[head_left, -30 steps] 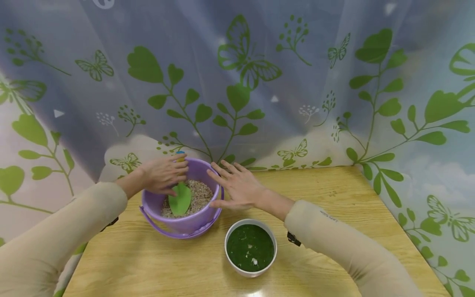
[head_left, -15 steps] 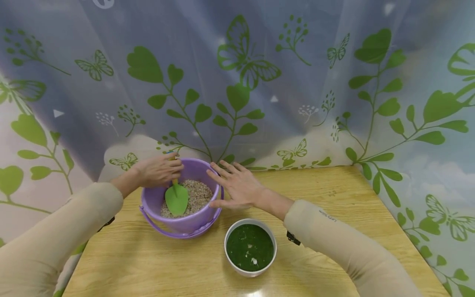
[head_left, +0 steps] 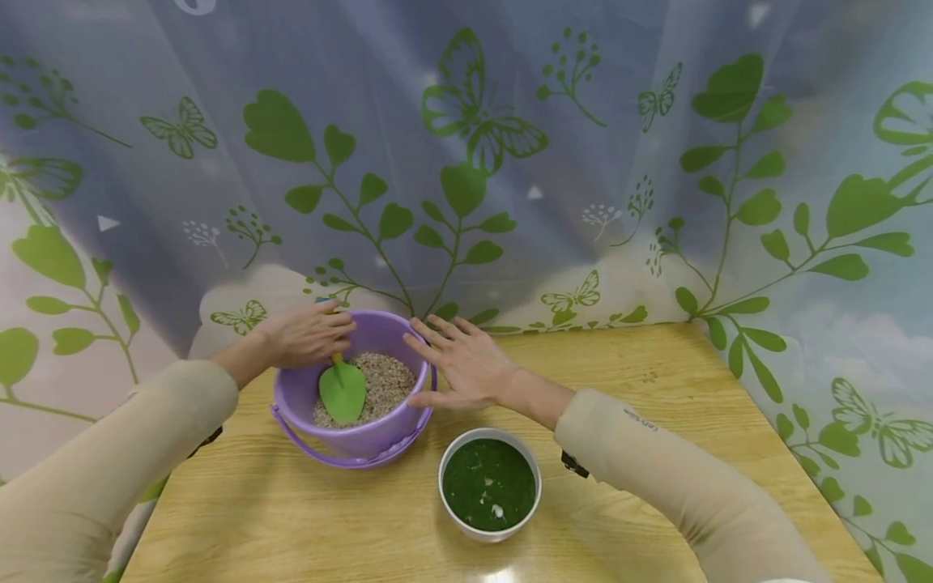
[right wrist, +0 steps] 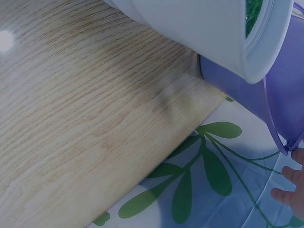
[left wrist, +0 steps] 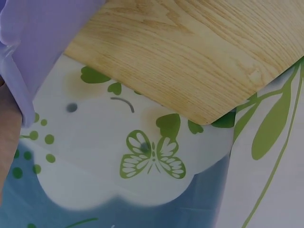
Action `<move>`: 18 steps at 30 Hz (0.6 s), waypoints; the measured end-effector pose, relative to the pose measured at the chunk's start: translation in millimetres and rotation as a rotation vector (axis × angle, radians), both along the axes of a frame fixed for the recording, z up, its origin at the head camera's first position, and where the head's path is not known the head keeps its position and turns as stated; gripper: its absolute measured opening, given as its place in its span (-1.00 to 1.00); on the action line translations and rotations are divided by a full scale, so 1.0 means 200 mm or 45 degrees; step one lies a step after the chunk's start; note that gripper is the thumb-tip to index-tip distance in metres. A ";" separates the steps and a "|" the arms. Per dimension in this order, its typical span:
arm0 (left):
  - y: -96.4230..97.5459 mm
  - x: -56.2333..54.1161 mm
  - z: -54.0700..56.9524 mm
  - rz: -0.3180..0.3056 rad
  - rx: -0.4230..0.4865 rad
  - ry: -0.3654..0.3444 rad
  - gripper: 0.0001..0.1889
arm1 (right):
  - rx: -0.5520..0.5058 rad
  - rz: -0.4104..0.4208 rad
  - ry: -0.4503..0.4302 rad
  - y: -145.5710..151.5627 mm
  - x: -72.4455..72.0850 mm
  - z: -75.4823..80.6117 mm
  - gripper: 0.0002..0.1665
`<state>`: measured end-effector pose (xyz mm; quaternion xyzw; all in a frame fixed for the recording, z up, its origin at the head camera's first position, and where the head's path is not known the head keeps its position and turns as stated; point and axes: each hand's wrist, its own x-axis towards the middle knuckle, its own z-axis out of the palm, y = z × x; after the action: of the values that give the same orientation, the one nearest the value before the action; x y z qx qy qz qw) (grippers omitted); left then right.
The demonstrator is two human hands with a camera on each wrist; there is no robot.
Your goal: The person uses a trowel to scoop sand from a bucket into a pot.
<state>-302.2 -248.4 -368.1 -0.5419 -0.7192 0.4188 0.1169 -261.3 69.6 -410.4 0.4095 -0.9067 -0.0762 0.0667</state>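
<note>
My left hand [head_left: 309,334] grips the yellow handle of a small shovel at the left rim of a purple bucket [head_left: 368,444]. The shovel's green blade [head_left: 342,393] points down and lies against the coarse, gravel-like grains [head_left: 389,380] inside. Across the bucket, my right hand [head_left: 470,368] rests at the right rim with its fingers spread and straight. In the left wrist view, only a strip of the hand [left wrist: 6,133] shows beside the bucket wall [left wrist: 52,38]. Fingertips [right wrist: 294,176] appear by the bucket's handle joint in the right wrist view.
A white pot [head_left: 490,535] with a dark green inside surface [head_left: 484,478] and pale specks stands right of the bucket, near my right forearm. The wooden table [head_left: 619,380] ends at a printed curtain [head_left: 364,162] close behind the bucket.
My left hand has drawn back to the left with the shovel, and the blade has shifted left over the grains. The right hand stays at the rim.
</note>
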 end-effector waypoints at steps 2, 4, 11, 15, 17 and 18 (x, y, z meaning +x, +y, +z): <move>0.00 0.00 0.00 0.019 0.019 -0.026 -0.54 | 0.001 0.001 0.002 0.00 0.00 0.00 0.22; 0.00 0.00 0.00 0.035 0.031 -0.046 -0.54 | 0.003 0.004 0.006 0.00 0.00 0.00 0.22; -0.02 0.01 -0.01 0.042 0.077 -0.066 -0.56 | 0.004 0.012 0.015 -0.01 0.00 0.00 0.22; -0.03 0.01 -0.01 0.056 0.095 -0.073 -0.56 | 0.016 0.000 0.021 -0.01 0.00 0.00 0.23; -0.03 0.01 -0.01 0.059 0.093 -0.063 -0.55 | 0.019 -0.004 0.019 0.00 0.00 0.00 0.23; -0.03 0.02 -0.01 0.057 0.093 -0.057 -0.55 | 0.018 -0.006 0.017 0.00 0.00 0.00 0.23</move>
<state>-299.0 -254.8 -370.6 -0.5302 -0.7485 0.3826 0.1111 -262.0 69.1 -410.9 0.4075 -0.9065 -0.0856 0.0697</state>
